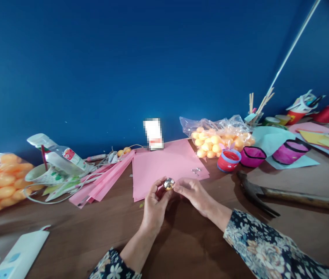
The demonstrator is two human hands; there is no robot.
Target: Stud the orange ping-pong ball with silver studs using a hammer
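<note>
A small, shiny gold ball [169,183] sits between the thumb and fingers of my left hand [156,201], above the front of the pink paper sheets [161,162]. My right hand [195,193] comes in from the other side, its thumb and forefinger pinched together at the ball's right edge. Whatever those fingertips may hold is too small to make out. A few tiny metal pieces [196,171] lie on the pink paper just beyond my right hand.
A hammer [298,196] rests at right. Bags of orange balls [211,141] stand behind and at far left. Nearby are a red cup [228,160], purple fabric rings [253,156], pink strips [106,180], a plastic bottle [68,157] and a power strip [22,252]. A blue wall [124,77] closes the back.
</note>
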